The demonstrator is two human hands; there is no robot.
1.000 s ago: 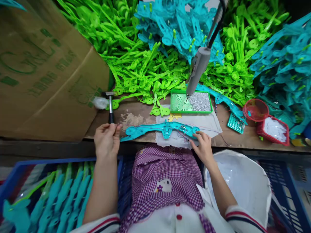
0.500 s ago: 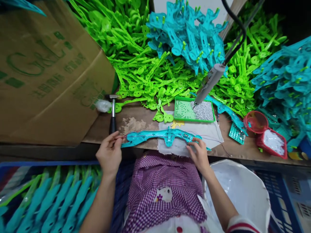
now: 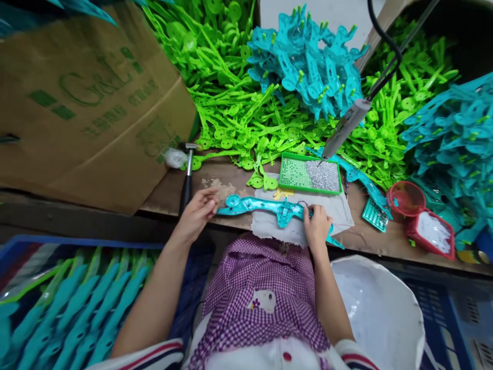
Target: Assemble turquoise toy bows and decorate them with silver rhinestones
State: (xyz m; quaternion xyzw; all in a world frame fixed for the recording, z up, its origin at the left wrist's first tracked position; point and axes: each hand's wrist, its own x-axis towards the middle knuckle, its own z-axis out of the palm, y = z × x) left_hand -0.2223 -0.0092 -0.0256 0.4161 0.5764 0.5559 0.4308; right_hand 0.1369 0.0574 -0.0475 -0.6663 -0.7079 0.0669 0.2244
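Note:
A long, curved teal plastic shell (image 3: pixel 258 204), bow-shaped with a wider middle, lies across the near edge of the bench and a white cloth. My right hand (image 3: pixel 316 226) is closed over its right part, fingers wrapped on the shell. At the left end, my left hand (image 3: pixel 198 211) has its fingertips pinched together beside the tip; what they hold, if anything, is too small to make out. A thin dark wire (image 3: pixel 303 203) loops up by my right fingers. Behind the shell, a grey electric screwdriver (image 3: pixel 346 127) hangs over a green tray (image 3: pixel 283 186) of small screws.
A hammer (image 3: pixel 187 177) lies left, by a large cardboard box (image 3: pixel 115 149). Green plastic parts (image 3: pixel 231 118) and teal shells (image 3: pixel 308 67) are heaped behind. Red containers (image 3: pixel 408 198) stand right. Below are a crate (image 3: pixel 23 244) of parts and a white-lined bin (image 3: pixel 379 308).
The shell has shifted right and tilted slightly. My right hand went from light fingertip contact to wrapping around it. My left hand moved right, still pinched. The view has shifted a little.

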